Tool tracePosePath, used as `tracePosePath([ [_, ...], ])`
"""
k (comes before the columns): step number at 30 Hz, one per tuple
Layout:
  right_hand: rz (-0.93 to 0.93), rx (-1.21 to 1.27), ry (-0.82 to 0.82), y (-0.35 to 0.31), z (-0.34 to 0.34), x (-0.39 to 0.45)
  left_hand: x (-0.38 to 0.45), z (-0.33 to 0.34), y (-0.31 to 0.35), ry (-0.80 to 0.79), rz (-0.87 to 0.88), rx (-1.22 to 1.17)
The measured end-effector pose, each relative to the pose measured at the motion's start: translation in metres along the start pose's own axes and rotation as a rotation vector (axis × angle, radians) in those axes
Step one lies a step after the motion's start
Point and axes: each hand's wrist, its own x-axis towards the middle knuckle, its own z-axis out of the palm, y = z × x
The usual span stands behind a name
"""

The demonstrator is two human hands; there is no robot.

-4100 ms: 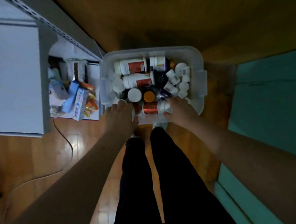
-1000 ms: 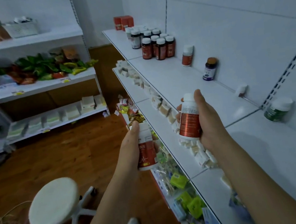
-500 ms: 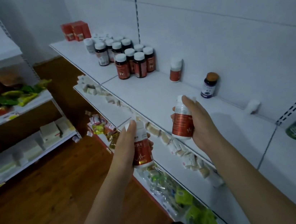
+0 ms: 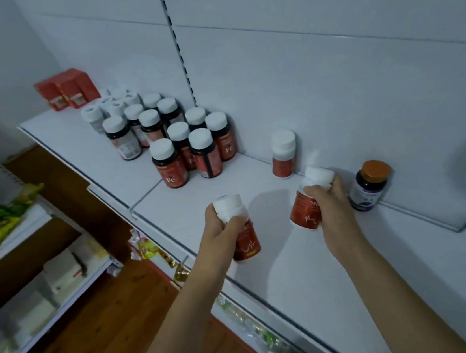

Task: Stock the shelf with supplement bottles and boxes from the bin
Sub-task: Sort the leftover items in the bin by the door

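Observation:
My left hand (image 4: 223,227) grips a white-capped bottle with a red label (image 4: 244,241) over the front part of the white shelf (image 4: 306,273). My right hand (image 4: 329,206) grips a matching red-label bottle (image 4: 304,211) near the shelf's back wall, between a lone red-label bottle (image 4: 282,153) and a dark bottle with an orange cap (image 4: 369,186). Whether either held bottle touches the shelf I cannot tell. A cluster of several red and dark bottles with white caps (image 4: 180,144) stands further left, with red boxes (image 4: 67,90) behind them. The bin is out of view.
Lower shelves (image 4: 165,253) below the front edge hold small colourful packets. At the left another shelving unit (image 4: 29,262) carries green packs and white boxes. Wooden floor (image 4: 98,336) lies between them. The shelf's right part (image 4: 418,285) shows bare white surface.
Both hands have moved up and forward over the shelf with their bottles; the right one now sits near the back wall. About four seconds ago both hands were in the bin on the floor.

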Motion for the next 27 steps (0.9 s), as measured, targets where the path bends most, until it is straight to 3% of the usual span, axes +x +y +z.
tracePosePath([
  [7, -0.122, -0.075, 0.035, 0.003, 0.016, 0.039, 0.062, 0.004, 0.01, -0.117, 0.116, 0.112],
  [12, -0.323, -0.32, 0.097, 0.002, 0.016, 0.05, 0.092, 0.01, 0.017, -0.239, 0.285, 0.224],
  [18, -0.398, -0.511, 0.212, 0.029, 0.015, 0.053, 0.124, 0.016, 0.016, -0.426, 0.472, 0.333],
  [22, -0.366, -0.81, 0.377, 0.052, 0.013, 0.047, 0.149, 0.011, 0.007, -0.412, 0.69, 0.65],
  [27, -0.309, -1.178, 0.484, 0.063, 0.019, 0.05, 0.188, 0.008, -0.018, -0.443, 0.755, 1.05],
])
